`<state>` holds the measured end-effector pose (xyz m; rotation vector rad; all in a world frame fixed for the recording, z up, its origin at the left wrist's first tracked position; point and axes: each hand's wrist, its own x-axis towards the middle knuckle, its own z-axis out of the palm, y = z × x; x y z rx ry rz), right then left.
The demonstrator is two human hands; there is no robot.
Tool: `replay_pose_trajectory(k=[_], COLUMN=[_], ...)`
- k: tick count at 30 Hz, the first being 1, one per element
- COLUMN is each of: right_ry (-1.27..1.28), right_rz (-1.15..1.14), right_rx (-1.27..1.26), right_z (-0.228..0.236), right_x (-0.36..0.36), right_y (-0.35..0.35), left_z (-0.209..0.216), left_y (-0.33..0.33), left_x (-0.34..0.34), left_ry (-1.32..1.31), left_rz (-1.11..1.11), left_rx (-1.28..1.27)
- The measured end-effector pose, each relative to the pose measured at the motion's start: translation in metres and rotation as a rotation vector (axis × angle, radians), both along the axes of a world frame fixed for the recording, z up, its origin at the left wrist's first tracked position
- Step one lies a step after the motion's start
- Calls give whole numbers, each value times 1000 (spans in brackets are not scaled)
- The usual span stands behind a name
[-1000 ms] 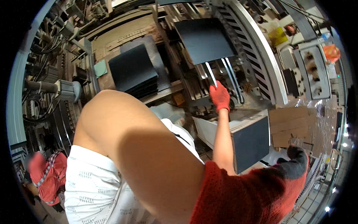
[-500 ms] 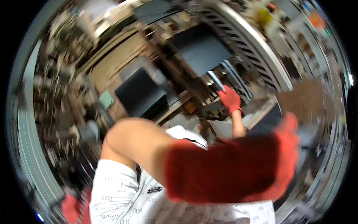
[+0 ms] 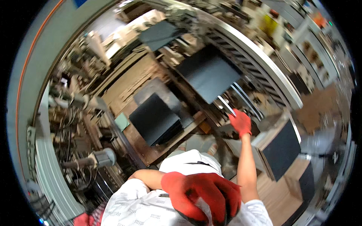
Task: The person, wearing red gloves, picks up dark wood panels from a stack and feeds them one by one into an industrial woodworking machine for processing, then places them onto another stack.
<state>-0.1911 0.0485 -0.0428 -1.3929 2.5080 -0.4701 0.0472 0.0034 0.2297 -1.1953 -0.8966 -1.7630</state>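
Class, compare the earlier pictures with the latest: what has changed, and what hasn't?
The left hand has swung leftward from the picture's right side, in front of the white shirt. The view has turned too. No new grasp or release shows. Unchanged: the right hand on the pale strip; the black stack.

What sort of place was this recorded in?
Most likely a factory workshop: a dark sheet with metal rails running out past its edge, a stack of similar dark sheets, and a machine's metal cylinder all suggest it.
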Motion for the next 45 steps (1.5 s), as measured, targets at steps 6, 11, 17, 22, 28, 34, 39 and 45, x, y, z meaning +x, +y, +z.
replay_pose_trajectory(k=[6, 11, 17, 22, 28, 34, 39, 45], right_ry=[11, -43, -72, -72, -35, -42, -21, 18], right_rz=[22, 2, -20, -11, 9, -21, -33, 18], right_rx=[82, 92, 94, 64, 41, 45, 104, 73], right_z=[2, 4, 13, 8, 9, 7, 5, 23], right_x=[10, 11, 14, 11, 13, 15, 8, 14], right_y=[-13, -12, -17, -17, -15, -11, -7, -22], left_z=[-3, 0, -29, -1, 19, -28, -16, 12], left_y=[-10, -5, -37, -20, 9, 5, -12, -14], left_x=[44, 49, 71, 70, 62, 55, 52, 47], left_ry=[-278, -228, -354, -341, -281, -305, -375, -398], left_rz=[-57, 43, -161, -3, 64, 110, 152, 307], left_rx=[263, 611, 209, 413, 719, 400, 143, 73])
